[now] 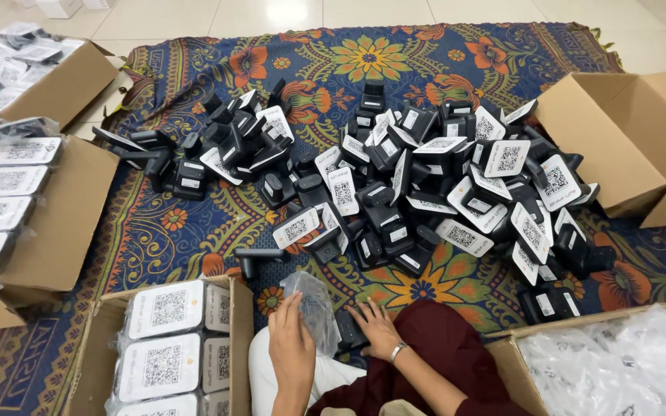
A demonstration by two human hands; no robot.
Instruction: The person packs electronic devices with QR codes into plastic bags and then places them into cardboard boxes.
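Note:
A large heap of small black devices (418,185), each with a white square label, lies on a patterned blue rug (163,231). My left hand (290,343) holds a clear plastic bag (314,304) upright near my lap. Beside it, my right hand (377,327), with a bracelet on the wrist, rests on one black device (348,331) lying right next to the bag. My knees, in white and maroon cloth, fill the bottom centre.
A cardboard box (109,331) of bagged devices stands at bottom left. Two more such boxes (55,223) sit at left. An empty open box (626,139) lies at right. A box of clear plastic bags (618,362) is at bottom right. Tiled floor lies beyond the rug.

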